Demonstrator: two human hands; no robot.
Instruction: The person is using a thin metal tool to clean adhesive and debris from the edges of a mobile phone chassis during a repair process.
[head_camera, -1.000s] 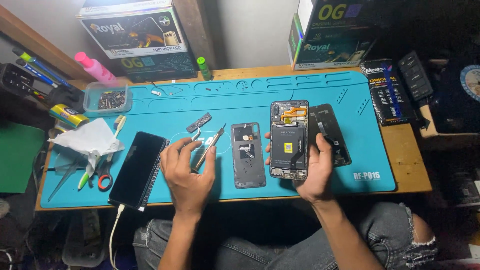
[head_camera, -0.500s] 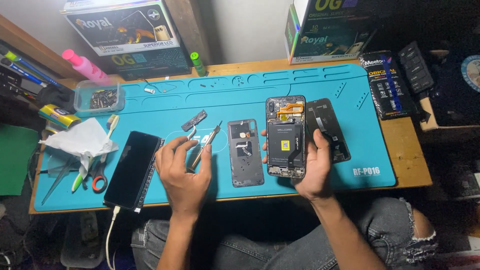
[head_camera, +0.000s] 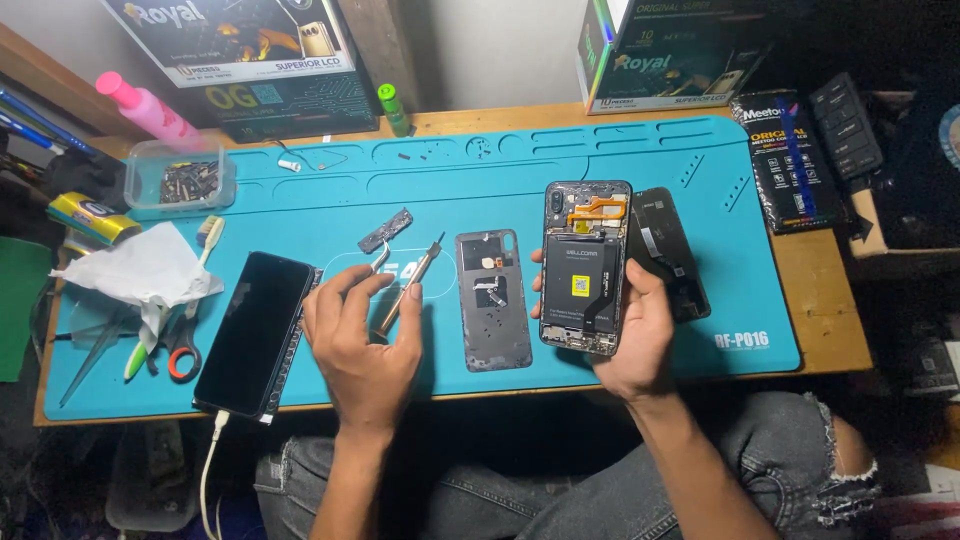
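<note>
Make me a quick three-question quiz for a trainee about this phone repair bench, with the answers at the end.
1. True or false: the right hand holds the opened phone with its insides facing up.
2. What does the left hand hold? A) scissors B) screwdriver and tweezers C) toothbrush
3. Fill in: the back cover lies on the blue mat between the two ____.

Key
1. True. The battery and orange flex show.
2. B. The screwdriver and tweezers sit in the fingers; the scissors lie left of the black phone.
3. hands
</note>
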